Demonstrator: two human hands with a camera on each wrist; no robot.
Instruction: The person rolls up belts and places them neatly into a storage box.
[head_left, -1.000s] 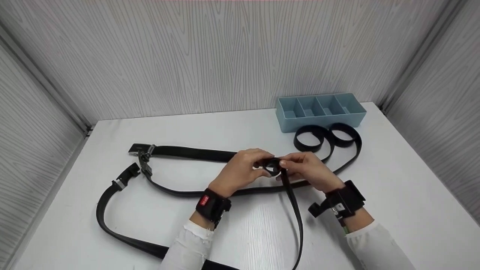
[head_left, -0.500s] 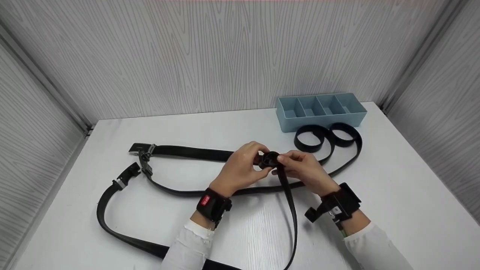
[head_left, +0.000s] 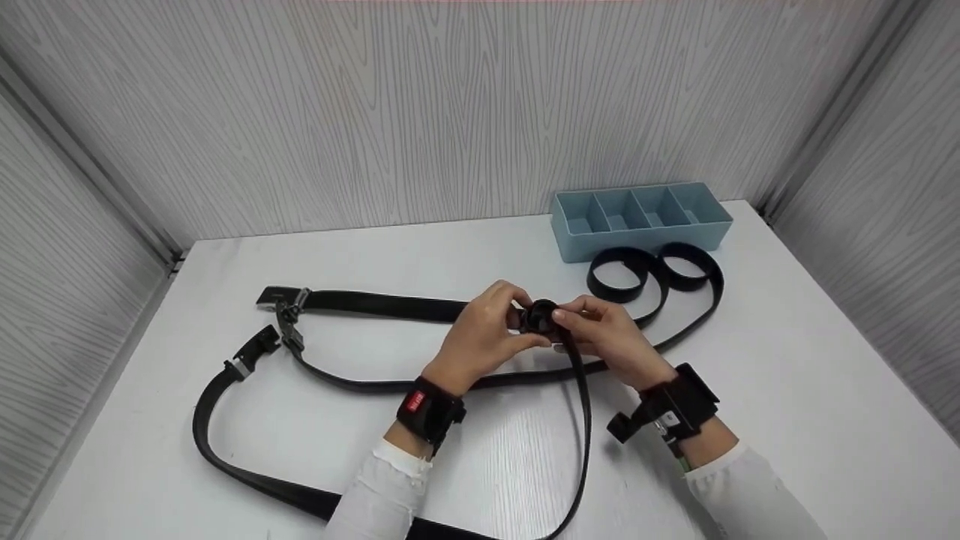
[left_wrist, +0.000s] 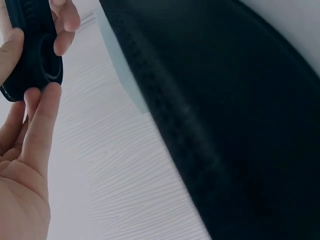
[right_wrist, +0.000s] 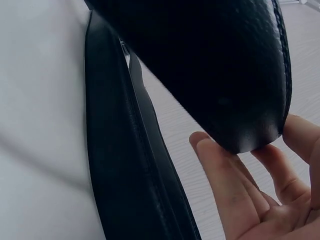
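A black leather belt has one end rolled into a small coil, held up above the table between both hands. My left hand grips the coil from the left, thumb below and fingers above. At the coil's right side, my right hand pinches the strap where it leaves the roll. From there the strap hangs down to the table's near side, passes under the left forearm and curves round to a buckle at the left. In the right wrist view, fingertips touch the strap's curved underside.
Two more black belts lie across the table behind and below the hands, their buckles at the left. Their far ends form two loose coils at the right. Right behind these stands a blue four-compartment box, near the back wall.
Both hands have shifted slightly up and to the left with the coil. The coil has turned to show its opening more, and the hanging strap has drawn leftward.
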